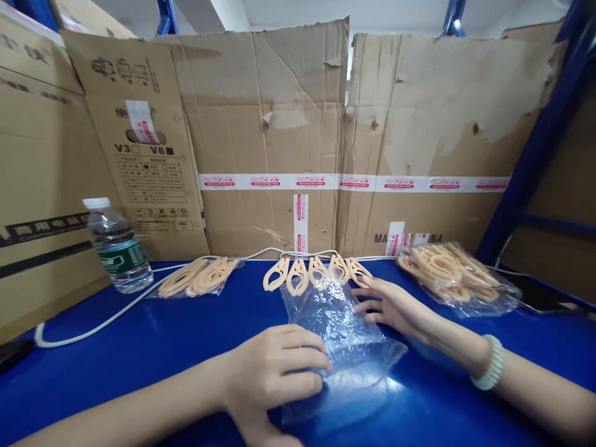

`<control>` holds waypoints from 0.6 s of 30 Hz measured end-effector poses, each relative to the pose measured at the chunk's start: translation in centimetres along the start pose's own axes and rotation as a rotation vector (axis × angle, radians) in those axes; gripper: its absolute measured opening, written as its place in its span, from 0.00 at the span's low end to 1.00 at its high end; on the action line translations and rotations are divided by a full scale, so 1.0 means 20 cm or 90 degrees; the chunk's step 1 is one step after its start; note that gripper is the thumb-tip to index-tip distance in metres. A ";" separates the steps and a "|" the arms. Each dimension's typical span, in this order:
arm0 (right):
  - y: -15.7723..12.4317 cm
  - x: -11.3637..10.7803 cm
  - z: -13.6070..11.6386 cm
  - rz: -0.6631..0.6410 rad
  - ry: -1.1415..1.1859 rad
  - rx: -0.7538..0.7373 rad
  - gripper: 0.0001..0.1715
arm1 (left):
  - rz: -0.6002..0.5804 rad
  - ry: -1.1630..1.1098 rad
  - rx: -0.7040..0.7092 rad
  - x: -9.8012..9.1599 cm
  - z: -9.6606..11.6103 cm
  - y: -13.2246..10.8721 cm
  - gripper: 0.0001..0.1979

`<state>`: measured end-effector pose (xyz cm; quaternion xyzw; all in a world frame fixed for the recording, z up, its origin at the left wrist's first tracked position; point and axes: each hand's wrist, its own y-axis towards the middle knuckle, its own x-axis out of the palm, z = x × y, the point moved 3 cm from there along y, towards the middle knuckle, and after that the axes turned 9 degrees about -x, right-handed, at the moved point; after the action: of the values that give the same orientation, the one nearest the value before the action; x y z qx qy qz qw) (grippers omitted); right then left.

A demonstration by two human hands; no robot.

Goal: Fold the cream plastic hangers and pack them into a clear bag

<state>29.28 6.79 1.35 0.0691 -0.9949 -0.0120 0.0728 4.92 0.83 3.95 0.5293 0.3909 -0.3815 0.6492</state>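
Observation:
A clear plastic bag (339,335) lies flat and wrinkled on the blue table in front of me. Along its far end sits a row of several beige folding hangers (297,277), teardrop-shaped loops; some are partly covered by the film. My left hand (284,366) rests over the bag's near left part, fingers loosely bent and thumb apart. At the bag's right side is my right hand (384,303), fingers spread, its index fingertip by the rightmost hanger (360,272). Whether that fingertip touches it, I cannot tell. A pale beaded bracelet is on the right wrist.
Bagged beige hangers (454,273) are piled at the right, and a smaller bagged group (200,277) lies at the left. A water bottle (118,248) stands far left. A white cable (102,323) runs along the back. Cardboard panels (265,143) wall off the table's rear.

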 end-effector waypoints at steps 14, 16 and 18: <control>0.01 0.03 0.03 -0.098 0.012 0.002 0.29 | 0.439 -0.590 -0.757 0.07 -0.38 -0.10 0.34; 0.01 0.03 0.03 -0.102 0.015 0.002 0.28 | 0.420 -0.633 -0.756 0.08 -0.37 -0.09 0.34; 0.01 0.03 0.03 -0.092 0.011 -0.006 0.24 | 0.423 -0.646 -0.749 0.08 -0.37 -0.10 0.34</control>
<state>28.54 7.00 0.87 0.1402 -0.9866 -0.0214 0.0805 3.01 7.72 0.84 -0.0432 0.0111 -0.0966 0.9943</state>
